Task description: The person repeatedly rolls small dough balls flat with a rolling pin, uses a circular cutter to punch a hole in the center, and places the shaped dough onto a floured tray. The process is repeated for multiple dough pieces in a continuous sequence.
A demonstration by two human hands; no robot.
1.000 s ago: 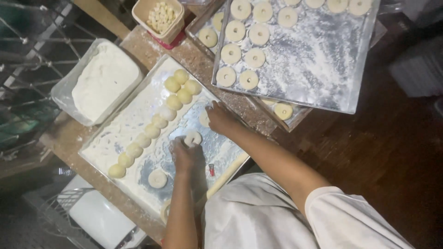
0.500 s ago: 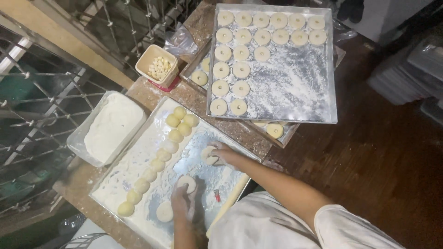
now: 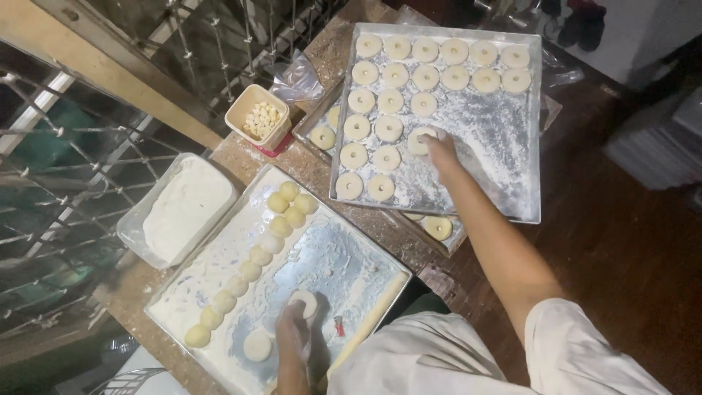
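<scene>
Reaching with the right hand [image 3: 441, 151] across to the far floured tray [image 3: 512, 161], fingers pressed down on a ring of dough [image 3: 419, 139] at the end of the third row, among the other shaped rings [image 3: 409, 73]. Cannot tell if pinching it or only touching. Pressing with the left hand [image 3: 292, 340] on a flat dough piece [image 3: 305, 301] on the near tray [image 3: 344, 271], fingers closed together over its edge. Lying just beside, another flattened round [image 3: 257, 344]. Running along the near tray, a line of dough balls [image 3: 252, 267]. Standing on the tabletop [image 3: 322, 179], a container of flour [image 3: 183, 208] at the left and a small tub of white bits [image 3: 259, 119] behind.
</scene>
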